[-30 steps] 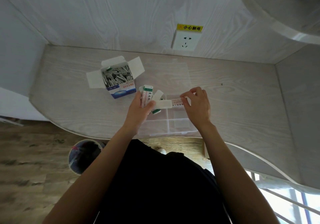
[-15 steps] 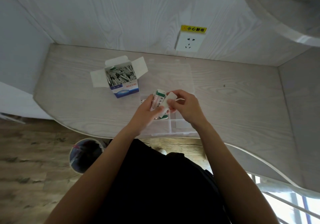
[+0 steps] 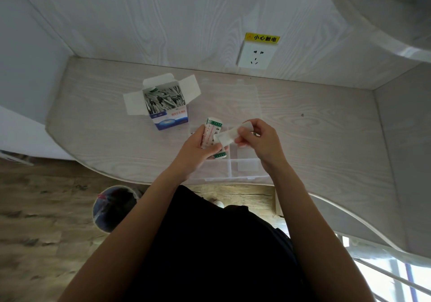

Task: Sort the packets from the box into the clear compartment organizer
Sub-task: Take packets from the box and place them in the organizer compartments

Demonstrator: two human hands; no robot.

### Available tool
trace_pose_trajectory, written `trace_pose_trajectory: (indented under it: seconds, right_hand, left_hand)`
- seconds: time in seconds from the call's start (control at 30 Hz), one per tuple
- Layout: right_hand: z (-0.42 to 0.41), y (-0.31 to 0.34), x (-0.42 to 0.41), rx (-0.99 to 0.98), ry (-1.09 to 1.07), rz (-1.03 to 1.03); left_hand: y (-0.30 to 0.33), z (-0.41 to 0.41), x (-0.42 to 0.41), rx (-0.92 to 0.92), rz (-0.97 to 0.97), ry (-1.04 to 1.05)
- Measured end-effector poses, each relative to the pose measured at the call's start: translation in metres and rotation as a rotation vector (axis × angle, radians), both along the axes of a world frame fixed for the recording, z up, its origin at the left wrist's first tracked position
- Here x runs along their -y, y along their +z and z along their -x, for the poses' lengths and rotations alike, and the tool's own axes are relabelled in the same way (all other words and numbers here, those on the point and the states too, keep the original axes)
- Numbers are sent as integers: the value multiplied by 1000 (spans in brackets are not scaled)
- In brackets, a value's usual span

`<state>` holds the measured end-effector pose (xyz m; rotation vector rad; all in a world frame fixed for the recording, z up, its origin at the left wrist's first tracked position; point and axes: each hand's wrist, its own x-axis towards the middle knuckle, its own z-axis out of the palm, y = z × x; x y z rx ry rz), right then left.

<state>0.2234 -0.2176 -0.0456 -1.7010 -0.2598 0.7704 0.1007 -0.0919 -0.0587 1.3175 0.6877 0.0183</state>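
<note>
A pale wood-grain desk [image 3: 314, 124] runs under the wall with its socket [image 3: 254, 55]. On it lies the clear organizer [image 3: 247, 168], its lid thrown back toward the wall, and everything else is placed from it. The open box [image 3: 166, 106] stands just beyond the organizer's left corner, still crammed with packets on edge. Over the organizer's left compartments the left hand [image 3: 198, 147] curls around a small stack of packets [image 3: 212, 133], thumb across the front. Just to its right, above the middle compartments, the right hand [image 3: 258, 138] pinches one white packet [image 3: 229, 135] between thumb and fingertips. These packets look paper-light, thin and bendy, likely slick against each other, so a pinch at one short end should peel each off cleanly.
</note>
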Motion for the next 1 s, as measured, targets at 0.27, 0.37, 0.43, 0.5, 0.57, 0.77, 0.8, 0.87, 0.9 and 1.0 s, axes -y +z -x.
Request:
trace_pose_trajectory:
  seconds: [0.27,0.37,0.43,0.5,0.57,0.77,0.8,0.87,0.9,1.0]
  right_hand:
    - [-27,3,18,73,-121,-1]
    - [-38,-8,22,366,24,229]
    - [-41,-15,22,432,82,283]
    - [-43,-21,19,517,144,325]
    - [-44,-28,16,580,195,353]
    - [-39,-34,10,571,220,335]
    - [-38,-34,9,583,240,339]
    - [-39,-35,8,599,276,378]
    - [-39,-36,7,615,296,408]
    - [-41,-36,6,773,413,534]
  left_hand:
    - [0,1,-5,8,46,198]
    - [-1,4,-8,3,51,230]
    - [-2,5,-9,-3,46,237]
    - [-3,6,-10,3,49,236]
    - [-3,7,-9,11,61,239]
    - [-5,11,-10,3,43,237]
    - [-6,12,-10,2,50,245]
    - [-7,13,-10,-5,59,254]
    - [-7,13,-10,-7,62,254]
    - [-9,13,-10,-11,62,248]
